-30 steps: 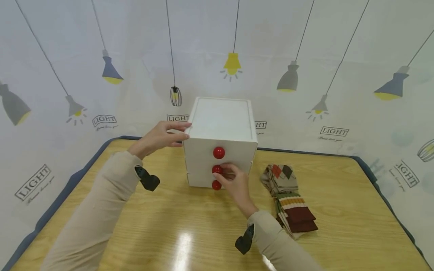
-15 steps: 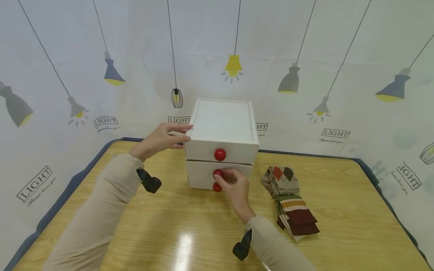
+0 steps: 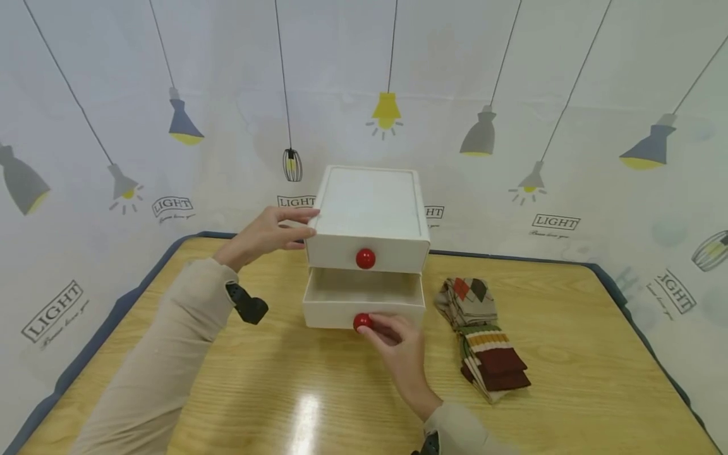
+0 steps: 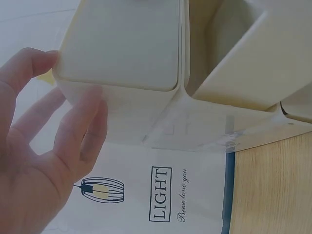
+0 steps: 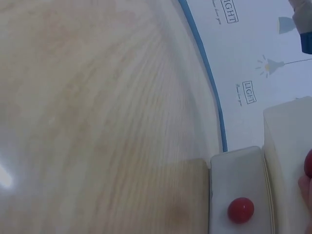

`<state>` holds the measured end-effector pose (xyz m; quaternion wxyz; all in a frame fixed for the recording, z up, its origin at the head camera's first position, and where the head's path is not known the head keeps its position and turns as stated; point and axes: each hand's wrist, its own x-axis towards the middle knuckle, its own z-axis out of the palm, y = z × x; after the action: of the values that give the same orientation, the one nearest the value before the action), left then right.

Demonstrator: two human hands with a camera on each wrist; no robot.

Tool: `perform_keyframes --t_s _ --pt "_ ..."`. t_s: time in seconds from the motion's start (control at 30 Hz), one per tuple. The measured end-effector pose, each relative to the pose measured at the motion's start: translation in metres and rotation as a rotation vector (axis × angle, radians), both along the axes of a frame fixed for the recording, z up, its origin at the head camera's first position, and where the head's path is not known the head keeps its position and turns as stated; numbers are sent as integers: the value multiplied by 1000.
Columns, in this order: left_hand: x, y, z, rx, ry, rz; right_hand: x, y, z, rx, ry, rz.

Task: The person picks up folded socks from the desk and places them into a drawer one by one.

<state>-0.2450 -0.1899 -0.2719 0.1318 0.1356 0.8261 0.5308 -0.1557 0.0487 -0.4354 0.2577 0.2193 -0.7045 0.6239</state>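
Note:
A white cabinet (image 3: 370, 202) of stacked drawers stands on the wooden table. Its middle drawer (image 3: 330, 314) is pulled out, and the pale inside shows. My right hand (image 3: 400, 351) pinches that drawer's round red knob (image 3: 362, 322) between thumb and fingers; only fingertips (image 5: 305, 191) appear in the right wrist view. My left hand (image 3: 264, 235) rests its fairly straight fingers against the cabinet's upper left edge, seen closely in the left wrist view. The top drawer (image 3: 335, 251) is closed. The bottom drawer (image 5: 239, 178) is hidden in the head view but appears in the right wrist view.
Right of the cabinet lie two folded sock-like knits: a beige argyle one (image 3: 469, 300) and a striped one (image 3: 493, 363) with maroon ends. A lamp-printed backdrop (image 3: 227, 126) encloses the table (image 3: 256, 379) behind and at both sides.
My right hand has moved toward me with the knob, and the middle drawer has slid out from closed. My left hand has stayed at the cabinet's edge.

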Motion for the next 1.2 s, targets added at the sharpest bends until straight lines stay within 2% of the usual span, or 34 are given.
perform_keyframes --t_s 0.17,0.5,0.6,0.7,0.87,1.1,1.2 --pt "-1 0 -2 9 -9 9 18 3 2 -10 1 19" --pt "1 -4 -1 0 0 25 52 1 27 -32 -80 40" --pt "1 -4 -1 2 -5 25 62 0 26 -59 -125 45" --pt "1 -3 -1 -1 -6 21 69 0 17 -82 -213 52" --pt "-1 -1 -1 -6 5 7 77 -1 8 -89 -306 45" --pt "-2 1 -2 11 -1 -8 81 3 7 -68 -341 70" --pt "-1 1 -2 12 -3 -6 81 8 10 -10 -337 99"
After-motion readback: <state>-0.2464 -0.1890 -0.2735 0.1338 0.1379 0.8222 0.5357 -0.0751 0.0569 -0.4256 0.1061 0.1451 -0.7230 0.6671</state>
